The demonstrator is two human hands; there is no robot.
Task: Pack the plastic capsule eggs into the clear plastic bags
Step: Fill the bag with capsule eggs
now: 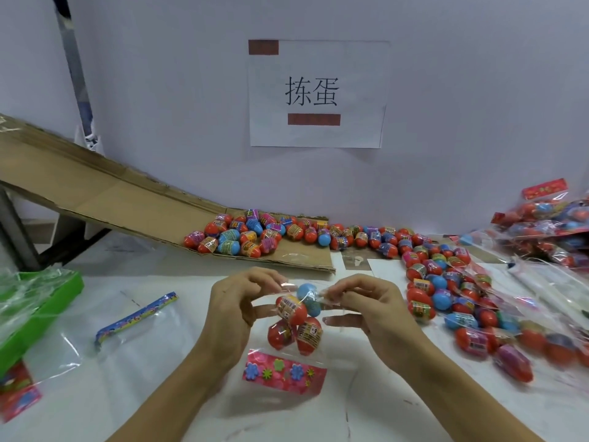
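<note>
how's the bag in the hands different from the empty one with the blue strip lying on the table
The bag in the hands holds several eggs, red ones and a blue one; the bag with the blue strip lies empty.
The held bag hangs bulging between the left hand and right hand, which pinch its top; the other lies flat, untouched.
The held bag's printed strip is pink with flowers, the other's blue.
Both are clear plastic.

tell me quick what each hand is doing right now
Left hand: pinches the left side of the clear bag with eggs inside.
Right hand: pinches the right side of the same bag's top.
</note>
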